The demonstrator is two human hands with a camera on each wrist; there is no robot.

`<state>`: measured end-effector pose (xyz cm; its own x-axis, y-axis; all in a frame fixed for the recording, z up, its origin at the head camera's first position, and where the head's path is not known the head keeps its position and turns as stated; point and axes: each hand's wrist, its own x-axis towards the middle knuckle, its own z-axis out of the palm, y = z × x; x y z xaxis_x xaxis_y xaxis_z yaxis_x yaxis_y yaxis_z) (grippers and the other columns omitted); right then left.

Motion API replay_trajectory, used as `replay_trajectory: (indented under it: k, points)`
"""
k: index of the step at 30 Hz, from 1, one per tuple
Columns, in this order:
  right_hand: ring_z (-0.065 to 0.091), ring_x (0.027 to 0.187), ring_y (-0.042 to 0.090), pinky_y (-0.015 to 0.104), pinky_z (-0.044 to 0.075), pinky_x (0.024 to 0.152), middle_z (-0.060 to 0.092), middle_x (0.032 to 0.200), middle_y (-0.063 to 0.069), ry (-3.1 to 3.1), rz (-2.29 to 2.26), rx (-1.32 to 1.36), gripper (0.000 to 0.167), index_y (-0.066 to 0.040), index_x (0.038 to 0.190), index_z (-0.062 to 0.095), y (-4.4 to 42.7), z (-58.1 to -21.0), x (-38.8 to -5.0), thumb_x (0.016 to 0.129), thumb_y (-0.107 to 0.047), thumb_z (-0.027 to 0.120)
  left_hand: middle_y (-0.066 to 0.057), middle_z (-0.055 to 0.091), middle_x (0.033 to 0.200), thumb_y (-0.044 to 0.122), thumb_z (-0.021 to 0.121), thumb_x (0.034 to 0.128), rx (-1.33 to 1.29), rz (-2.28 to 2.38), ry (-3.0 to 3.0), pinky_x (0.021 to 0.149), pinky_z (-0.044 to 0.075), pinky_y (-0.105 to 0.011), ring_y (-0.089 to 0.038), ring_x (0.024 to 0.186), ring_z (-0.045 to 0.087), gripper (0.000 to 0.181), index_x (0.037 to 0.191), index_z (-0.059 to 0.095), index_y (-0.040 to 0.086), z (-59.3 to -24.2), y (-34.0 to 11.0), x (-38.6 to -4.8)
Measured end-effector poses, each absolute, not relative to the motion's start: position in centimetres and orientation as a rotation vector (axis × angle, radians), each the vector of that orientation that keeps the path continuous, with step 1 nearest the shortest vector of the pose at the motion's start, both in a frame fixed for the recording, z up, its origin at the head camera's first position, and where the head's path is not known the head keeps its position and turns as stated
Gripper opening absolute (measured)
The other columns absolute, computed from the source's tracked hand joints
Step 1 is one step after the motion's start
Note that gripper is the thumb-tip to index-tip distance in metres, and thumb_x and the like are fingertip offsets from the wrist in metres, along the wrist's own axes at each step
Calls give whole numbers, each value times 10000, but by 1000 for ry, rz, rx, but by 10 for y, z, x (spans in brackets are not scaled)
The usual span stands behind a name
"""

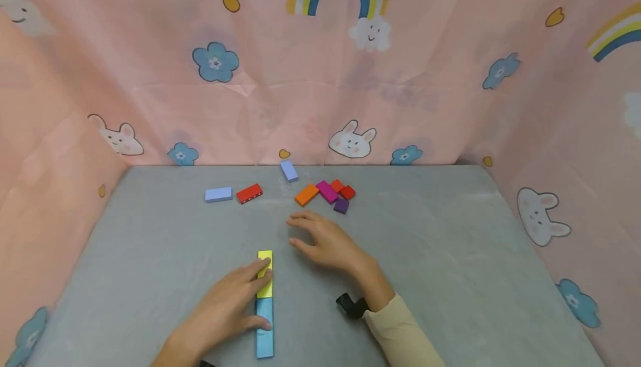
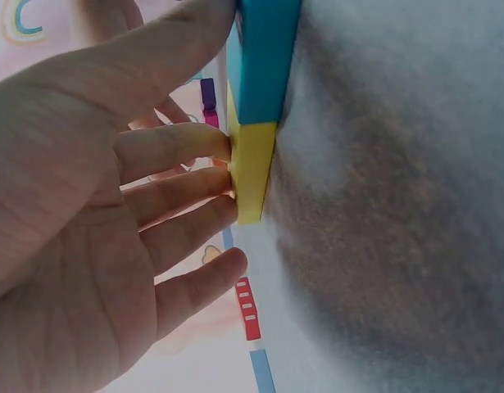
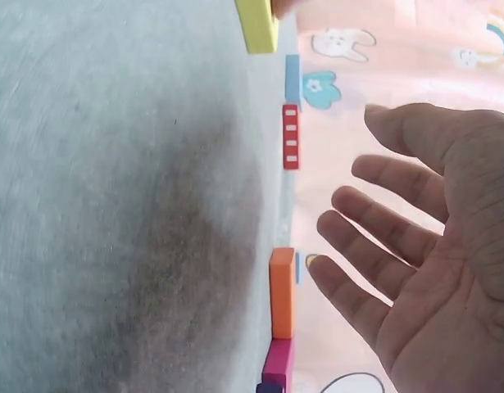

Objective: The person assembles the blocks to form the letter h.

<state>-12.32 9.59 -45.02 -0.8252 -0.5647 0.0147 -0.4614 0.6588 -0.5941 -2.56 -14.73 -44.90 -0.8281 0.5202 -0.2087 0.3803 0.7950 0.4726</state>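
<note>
A yellow block (image 1: 265, 288) and a blue block (image 1: 265, 345) lie end to end in a line on the grey table. My left hand (image 1: 225, 306) rests over them from the left, fingertips touching the yellow block's top and thumb on the blue one. The left wrist view shows those fingers (image 2: 174, 151) fairly straight against the yellow block. To the right, my right hand (image 1: 328, 242) is held above the table with relaxed fingers. Nothing is in it, and the orange block (image 1: 306, 194) is nearest, just beyond its fingertips.
Farther back lie a magenta block (image 1: 328, 192), a small purple block (image 1: 341, 206) and two small red-orange blocks (image 1: 347, 192). A red block with white marks (image 1: 249, 193) and two pale blue blocks (image 1: 218, 194) sit left of them. A pink patterned cloth (image 1: 300, 105) encloses the table (image 1: 450, 256).
</note>
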Motion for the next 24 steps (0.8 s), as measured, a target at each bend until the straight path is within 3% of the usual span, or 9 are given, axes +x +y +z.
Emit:
replay_trajectory:
  k: [10, 19, 24]
  points:
    - [585, 1410, 293, 478, 496, 1207, 610, 1515, 112, 2782, -886, -763, 489, -65, 1466, 625, 89, -457, -137, 1024, -257, 706, -145, 474, 1656, 416, 956, 726, 654, 623, 2649, 1133, 521, -583, -378, 1503, 499, 928, 1490, 594, 31, -447, -148, -25]
    - [540, 1446, 329, 494, 466, 1233, 589, 1527, 147, 2938, -868, -613, 500, -14, 1446, 624, 86, -456, -172, 1025, -276, 685, -127, 475, 1658, 365, 977, 717, 604, 631, 2644, 1223, 444, -560, -374, 1539, 455, 935, 1493, 585, 22, -442, -149, -28]
    - [505, 1477, 362, 526, 388, 1287, 552, 1568, 171, 3006, -665, -571, 532, 6, 1466, 600, 88, -464, -182, 1028, -289, 670, -131, 470, 1663, 362, 963, 740, 615, 645, 2622, 1248, 417, -546, -356, 1557, 435, 946, 1516, 551, 12, -443, -148, -23]
